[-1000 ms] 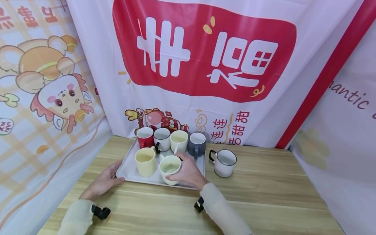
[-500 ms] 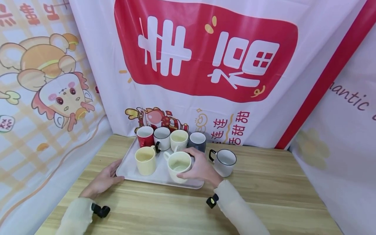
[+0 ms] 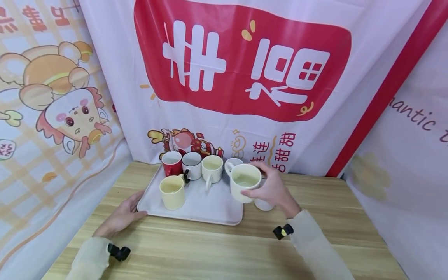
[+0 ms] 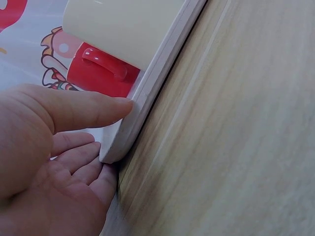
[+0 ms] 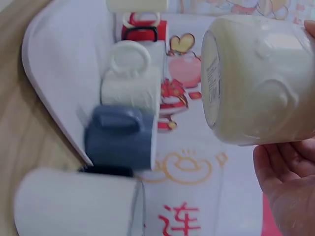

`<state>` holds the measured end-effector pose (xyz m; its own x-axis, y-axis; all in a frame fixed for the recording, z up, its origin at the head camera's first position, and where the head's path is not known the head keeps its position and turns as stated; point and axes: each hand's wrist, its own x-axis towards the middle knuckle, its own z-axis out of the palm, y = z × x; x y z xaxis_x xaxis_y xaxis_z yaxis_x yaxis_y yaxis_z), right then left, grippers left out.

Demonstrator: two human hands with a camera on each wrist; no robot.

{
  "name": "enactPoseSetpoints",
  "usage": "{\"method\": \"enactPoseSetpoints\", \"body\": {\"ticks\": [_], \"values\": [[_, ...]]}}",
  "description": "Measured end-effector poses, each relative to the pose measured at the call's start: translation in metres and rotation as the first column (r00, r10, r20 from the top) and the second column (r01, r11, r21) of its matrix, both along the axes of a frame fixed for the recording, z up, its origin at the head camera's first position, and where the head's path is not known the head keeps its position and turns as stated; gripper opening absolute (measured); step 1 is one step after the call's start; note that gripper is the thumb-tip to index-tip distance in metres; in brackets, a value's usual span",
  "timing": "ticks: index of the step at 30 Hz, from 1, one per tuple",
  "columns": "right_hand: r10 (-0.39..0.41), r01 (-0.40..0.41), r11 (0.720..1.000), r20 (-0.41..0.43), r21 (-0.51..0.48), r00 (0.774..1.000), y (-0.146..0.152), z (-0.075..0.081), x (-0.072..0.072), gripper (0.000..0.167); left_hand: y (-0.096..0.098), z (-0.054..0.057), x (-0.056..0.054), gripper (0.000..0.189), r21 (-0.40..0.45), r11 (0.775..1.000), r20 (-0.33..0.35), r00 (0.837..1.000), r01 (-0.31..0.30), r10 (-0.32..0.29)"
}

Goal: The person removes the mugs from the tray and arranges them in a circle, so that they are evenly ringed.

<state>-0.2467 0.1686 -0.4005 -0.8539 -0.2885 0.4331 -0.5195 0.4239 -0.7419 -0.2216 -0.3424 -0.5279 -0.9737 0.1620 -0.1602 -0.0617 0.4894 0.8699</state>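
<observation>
My right hand (image 3: 274, 190) grips a cream mug (image 3: 240, 189) by its body, with its handle turned away to the left. The mug is held up over the tray's right edge, and the right wrist view shows its label-bearing base and raised pattern (image 5: 275, 93). My left hand (image 3: 120, 217) holds the near left corner of the white tray (image 3: 210, 212), thumb along the front edge and fingers at the left side. On the tray stand a pale yellow mug (image 3: 173, 196), a red mug (image 3: 172, 165), a white black-rimmed mug (image 3: 193, 169), another cream mug (image 3: 212, 173) and a partly hidden grey-blue mug (image 5: 120, 140).
A second white mug (image 3: 264, 205) stands on the wooden table (image 3: 196, 249) right of the tray, mostly covered by my right hand and the held mug. Printed cloth (image 3: 301, 147) hangs behind the table and on both sides.
The held cream mug has risen from the tray's front and moved right and away from me, uncovering the tray's near right area. My left hand has stayed at the corner.
</observation>
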Motion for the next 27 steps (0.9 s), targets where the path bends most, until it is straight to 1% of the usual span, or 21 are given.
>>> {"method": "enactPoseSetpoints", "body": {"ticks": [6,9,12,15,19,24,27], "values": [[-0.12,0.12,0.992,-0.007,0.036,0.993,0.037,0.019,0.0,0.081,0.0,0.0,0.002,0.092,-0.005,1.0,0.004,1.0,-0.008,0.008],[-0.187,0.187,0.981,-0.015,0.055,0.982,0.055,0.024,-0.003,0.081,0.0,-0.001,0.002,0.092,-0.009,1.0,0.007,1.0,-0.014,0.014],[-0.247,0.247,0.966,-0.006,0.075,0.969,0.073,0.026,-0.006,0.081,0.0,-0.001,0.002,0.092,-0.008,1.0,0.007,1.0,-0.019,0.019],[-0.303,0.301,0.95,0.011,0.086,0.953,0.089,0.024,-0.009,0.08,0.0,-0.002,0.002,0.092,-0.004,1.0,0.009,1.0,-0.019,0.019],[-0.364,0.36,0.929,0.032,0.089,0.931,0.105,0.017,-0.015,0.081,-0.001,-0.004,0.001,0.092,-0.008,1.0,0.007,1.0,-0.019,0.019],[-0.434,0.428,0.899,0.066,0.088,0.899,0.123,0.004,-0.024,0.083,-0.003,-0.005,-0.001,0.092,-0.005,1.0,-0.006,1.0,-0.009,0.009],[-0.461,0.456,0.887,0.077,0.08,0.884,0.132,-0.006,-0.03,0.083,-0.003,-0.005,-0.001,0.092,0.008,1.0,-0.011,1.0,0.001,-0.001]]}}
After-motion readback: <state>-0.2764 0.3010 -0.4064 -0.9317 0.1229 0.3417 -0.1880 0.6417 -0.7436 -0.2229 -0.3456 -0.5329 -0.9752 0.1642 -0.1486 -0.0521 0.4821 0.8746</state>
